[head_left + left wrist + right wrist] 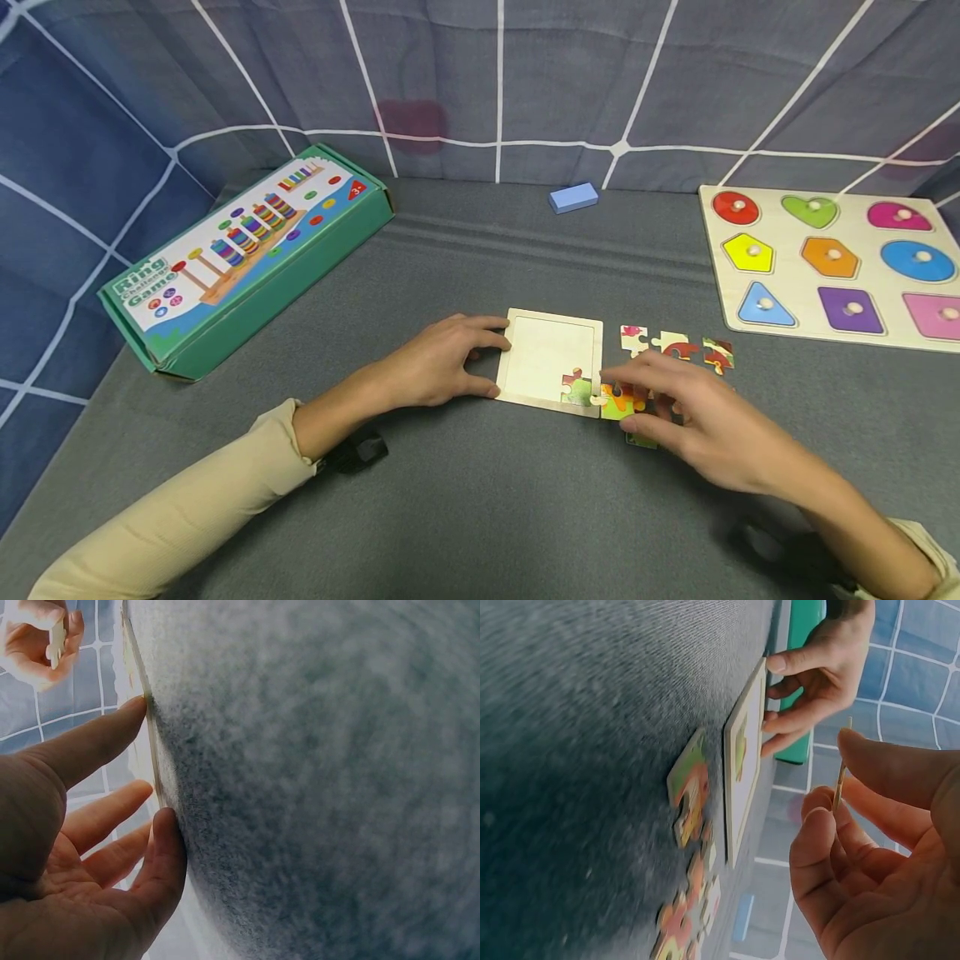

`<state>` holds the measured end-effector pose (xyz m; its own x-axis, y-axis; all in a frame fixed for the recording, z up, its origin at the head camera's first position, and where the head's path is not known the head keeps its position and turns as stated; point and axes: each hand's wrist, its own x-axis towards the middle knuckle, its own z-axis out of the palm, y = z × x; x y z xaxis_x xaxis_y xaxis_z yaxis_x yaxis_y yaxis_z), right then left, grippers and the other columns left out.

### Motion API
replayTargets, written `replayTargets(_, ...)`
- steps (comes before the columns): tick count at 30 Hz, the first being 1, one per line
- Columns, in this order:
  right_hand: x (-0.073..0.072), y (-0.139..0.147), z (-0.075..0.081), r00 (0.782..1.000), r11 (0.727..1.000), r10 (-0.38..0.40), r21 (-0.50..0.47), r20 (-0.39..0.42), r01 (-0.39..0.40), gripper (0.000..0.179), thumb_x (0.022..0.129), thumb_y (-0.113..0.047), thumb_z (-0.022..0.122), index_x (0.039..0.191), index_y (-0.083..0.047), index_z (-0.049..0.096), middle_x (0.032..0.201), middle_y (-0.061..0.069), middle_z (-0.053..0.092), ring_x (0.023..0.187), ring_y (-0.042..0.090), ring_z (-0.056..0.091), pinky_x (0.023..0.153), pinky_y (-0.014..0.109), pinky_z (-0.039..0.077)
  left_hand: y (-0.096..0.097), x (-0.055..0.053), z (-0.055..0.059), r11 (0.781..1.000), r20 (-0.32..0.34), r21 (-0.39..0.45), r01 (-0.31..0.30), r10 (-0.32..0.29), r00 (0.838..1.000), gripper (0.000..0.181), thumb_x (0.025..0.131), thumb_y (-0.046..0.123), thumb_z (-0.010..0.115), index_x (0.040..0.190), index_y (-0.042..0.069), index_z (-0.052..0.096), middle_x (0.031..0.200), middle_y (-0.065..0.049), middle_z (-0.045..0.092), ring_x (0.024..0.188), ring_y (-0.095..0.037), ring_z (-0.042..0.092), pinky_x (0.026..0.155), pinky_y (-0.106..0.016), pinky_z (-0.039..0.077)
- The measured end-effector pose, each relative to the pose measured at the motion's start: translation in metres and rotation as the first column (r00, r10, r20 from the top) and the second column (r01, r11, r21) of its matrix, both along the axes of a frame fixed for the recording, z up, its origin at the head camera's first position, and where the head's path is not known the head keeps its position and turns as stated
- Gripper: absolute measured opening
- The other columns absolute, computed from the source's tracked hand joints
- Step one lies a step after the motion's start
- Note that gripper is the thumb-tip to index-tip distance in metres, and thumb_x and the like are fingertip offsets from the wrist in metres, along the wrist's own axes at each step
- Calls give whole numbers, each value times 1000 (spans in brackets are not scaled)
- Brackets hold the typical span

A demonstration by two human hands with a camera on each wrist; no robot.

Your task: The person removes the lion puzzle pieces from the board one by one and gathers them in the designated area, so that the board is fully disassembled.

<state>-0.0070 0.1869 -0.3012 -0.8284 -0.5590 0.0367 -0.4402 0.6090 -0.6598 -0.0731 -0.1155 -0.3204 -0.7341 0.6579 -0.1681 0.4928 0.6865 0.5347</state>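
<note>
A shallow square wooden puzzle tray (551, 315) lies flat on the grey cloth. One green and red puzzle piece (576, 392) sits in its near right corner. My left hand (450, 358) touches the tray's left edge, thumb by the near corner and fingers farther up. Between thumb and fingers, my right hand (701, 425) pinches an orange and green puzzle piece (618, 405); in the right wrist view this thin piece (839, 784) appears edge-on, raised above the cloth. Loose puzzle pieces (677, 343) lie right of the tray, some partly hidden under the right hand.
At the back left stands a green ring game box (255, 250). A small blue block (573, 198) lies near the back curtain. On the right is a wooden shape board (795, 283) with knobbed colored shapes. A checked curtain (555, 83) hangs behind.
</note>
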Motion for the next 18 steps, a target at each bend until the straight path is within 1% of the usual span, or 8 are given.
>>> replayTargets(3, 3, 6, 0, 1000, 1000, 0, 0, -18, 0, 46, 83, -7, 79, 127, -15, 66, 107, -13, 58, 83, 5, 51, 66, 23, 44, 0, 0, 0, 1000, 2, -3, -1, 1, 1000, 51, 81, 25, 84, 126, 8, 66, 147, -8, 48, 105, -20, 53, 99, -41, 39)
replayTargets(7, 6, 14, -2, 997, 1000, 25, 0, -71, -25, 43, 82, -5, 79, 122, -17, 69, 106, -16, 57, 86, 4, 51, 68, 22, 43, 0, 0, 1, 1000, 0, -1, 0, 0, 1000, 51, 81, 24, 84, 126, 8, 66, 147, -8, 48, 106, -20, 53, 99, -41, 39)
replayTargets(10, 9, 20, -3, 996, 1000, 28, 9, -81, -27, 44, 81, -5, 80, 122, -18, 69, 108, -17, 57, 89, 3, 51, 70, 21, 43, 0, 0, 1, 1000, -1, 0, 0, 0, 1000, 51, 80, 24, 84, 126, 8, 66, 147, -8, 48, 106, -20, 54, 98, -41, 39)
replayTargets(13, 12, 25, -5, 997, 1000, 11, 28, -76, -9, 46, 80, -6, 81, 123, -18, 69, 109, -15, 55, 89, 4, 50, 68, 22, 43, 0, 0, 1, 1000, -1, 3, -1, 1, 1000, 51, 80, 24, 84, 126, 8, 66, 147, -8, 48, 106, -20, 54, 97, -41, 40)
replayTargets(18, 18, 34, -8, 996, 997, -34, 69, -86, 40, 48, 77, -7, 84, 121, -18, 70, 104, -14, 51, 88, 4, 46, 65, 22, 41, 0, 1, 1, 1000, -3, 4, -4, 4, 1000, 51, 80, 24, 84, 125, 8, 66, 147, -8, 48, 105, -20, 54, 97, -40, 41)
